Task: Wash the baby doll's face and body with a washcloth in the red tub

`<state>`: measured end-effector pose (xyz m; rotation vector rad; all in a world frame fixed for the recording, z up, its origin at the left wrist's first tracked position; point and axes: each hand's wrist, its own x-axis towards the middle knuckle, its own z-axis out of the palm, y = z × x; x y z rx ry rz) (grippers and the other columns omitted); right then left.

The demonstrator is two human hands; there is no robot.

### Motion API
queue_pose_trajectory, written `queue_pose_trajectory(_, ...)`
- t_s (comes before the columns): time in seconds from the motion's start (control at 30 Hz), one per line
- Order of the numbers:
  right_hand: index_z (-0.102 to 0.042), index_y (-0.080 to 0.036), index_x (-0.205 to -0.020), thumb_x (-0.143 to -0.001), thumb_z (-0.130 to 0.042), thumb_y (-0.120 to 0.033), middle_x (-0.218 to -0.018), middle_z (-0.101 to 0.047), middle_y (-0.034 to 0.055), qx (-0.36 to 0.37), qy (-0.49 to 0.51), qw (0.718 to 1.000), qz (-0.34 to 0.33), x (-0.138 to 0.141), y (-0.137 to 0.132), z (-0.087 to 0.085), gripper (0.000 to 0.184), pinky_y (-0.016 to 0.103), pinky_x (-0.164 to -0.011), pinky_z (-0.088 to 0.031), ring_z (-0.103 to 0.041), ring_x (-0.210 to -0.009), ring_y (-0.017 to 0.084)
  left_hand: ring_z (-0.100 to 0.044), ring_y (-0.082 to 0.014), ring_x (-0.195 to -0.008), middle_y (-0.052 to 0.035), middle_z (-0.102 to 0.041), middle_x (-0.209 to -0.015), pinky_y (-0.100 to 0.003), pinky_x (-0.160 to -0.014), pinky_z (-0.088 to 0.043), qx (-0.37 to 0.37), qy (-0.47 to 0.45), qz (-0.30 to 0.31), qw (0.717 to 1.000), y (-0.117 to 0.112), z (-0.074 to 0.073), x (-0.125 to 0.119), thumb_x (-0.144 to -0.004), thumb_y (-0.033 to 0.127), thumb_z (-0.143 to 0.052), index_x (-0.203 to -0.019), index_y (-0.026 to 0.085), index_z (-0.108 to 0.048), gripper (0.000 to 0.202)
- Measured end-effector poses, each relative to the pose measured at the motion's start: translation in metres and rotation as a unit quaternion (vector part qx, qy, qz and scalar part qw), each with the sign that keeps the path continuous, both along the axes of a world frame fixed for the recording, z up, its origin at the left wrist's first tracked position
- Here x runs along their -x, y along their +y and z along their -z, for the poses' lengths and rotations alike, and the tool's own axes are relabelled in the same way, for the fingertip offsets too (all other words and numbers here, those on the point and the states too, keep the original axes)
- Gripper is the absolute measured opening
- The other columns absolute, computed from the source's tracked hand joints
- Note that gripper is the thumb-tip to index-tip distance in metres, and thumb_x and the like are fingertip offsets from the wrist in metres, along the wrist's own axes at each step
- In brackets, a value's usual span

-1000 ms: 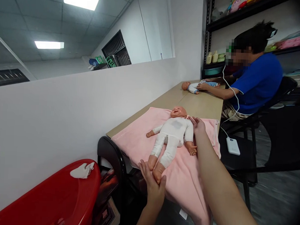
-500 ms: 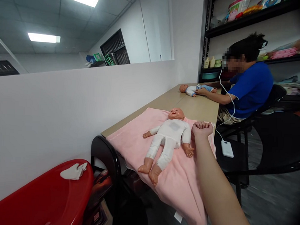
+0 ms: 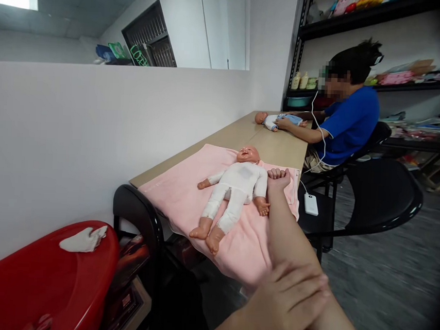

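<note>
My right hand is closed in a fist, with nothing visible in it, at the right edge of a pink blanket, close to the doll's arm. Across my right forearm lies my left hand, its fingers stretched over the skin and slightly blurred. A baby doll with a white cloth body rests face up on the blanket, head toward the far end. Its bare feet point toward me.
A red basin with a white cloth on its rim stands left. Black chairs flank the table; a white power bank sits on one. A person in blue handles another doll.
My left hand has come into view from below and now touches my right forearm. The view has shifted slightly to the right and down. My right fist keeps its place beside the doll.
</note>
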<state>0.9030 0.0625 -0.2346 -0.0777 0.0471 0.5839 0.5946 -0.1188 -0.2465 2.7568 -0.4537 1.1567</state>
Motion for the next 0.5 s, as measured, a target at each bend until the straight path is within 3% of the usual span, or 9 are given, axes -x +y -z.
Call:
queue_pose_trajectory(0.13,-0.005,-0.022,-0.071,-0.104,-0.04,-0.032,-0.054,-0.006,-0.0088,0.034,-0.022,0.999,0.017,-0.001,0.006,0.006,0.048,0.022,-0.036,-0.018,-0.01,-0.042,0.009,-0.054,-0.0177,-0.147,-0.0041,-0.07,-0.146,-0.041,-0.135,-0.023,0.048,0.234,0.108,0.965,0.003,-0.034,-0.038,-0.113,0.057,-0.038,-0.141,0.012,-0.064,0.06)
queue_pose_trajectory(0.23,-0.007,-0.022,-0.071,-0.103,-0.041,-0.03,-0.053,-0.007,-0.009,0.059,-0.027,0.998,0.014,0.005,0.008,0.005,0.048,0.022,-0.035,-0.017,-0.01,-0.041,0.009,-0.064,-0.0194,-0.135,-0.0021,-0.078,-0.132,-0.042,-0.133,-0.025,0.064,0.34,0.145,0.927,0.009,-0.052,-0.055,-0.11,0.053,-0.049,-0.127,0.018,-0.074,0.047)
queue_pose_trajectory(0.33,-0.013,-0.023,-0.068,-0.106,-0.04,-0.031,-0.052,-0.012,-0.0093,0.107,-0.051,0.993,0.01,0.016,0.006,-0.003,0.047,0.022,-0.036,-0.02,-0.012,-0.042,0.009,-0.07,-0.0223,-0.127,-0.0018,-0.083,-0.117,-0.048,-0.132,-0.025,0.052,0.414,0.159,0.895,0.011,-0.06,-0.074,-0.11,0.054,-0.046,-0.108,0.022,-0.08,0.047)
queue_pose_trajectory(0.43,-0.041,-0.021,-0.07,-0.109,-0.048,-0.04,-0.057,-0.035,-0.0078,0.152,-0.093,0.984,-0.015,0.026,-0.002,-0.011,0.044,0.019,-0.041,-0.033,-0.031,-0.045,0.007,-0.071,-0.0264,-0.124,-0.0035,-0.084,-0.109,-0.053,-0.128,-0.029,0.022,0.463,0.151,0.873,0.012,-0.064,-0.093,-0.108,0.056,-0.042,-0.098,0.023,-0.083,0.053)
queue_pose_trajectory(0.5,-0.06,-0.016,-0.088,-0.107,-0.058,-0.046,-0.072,-0.055,-0.0037,0.158,-0.113,0.98,-0.038,0.032,-0.011,-0.015,0.035,0.02,-0.051,-0.046,-0.049,-0.056,0.008,-0.074,-0.0285,-0.118,-0.0042,-0.084,-0.105,-0.055,-0.12,-0.038,0.001,0.469,0.121,0.875,0.014,-0.067,-0.105,-0.107,0.055,-0.041,-0.095,0.024,-0.084,0.054)
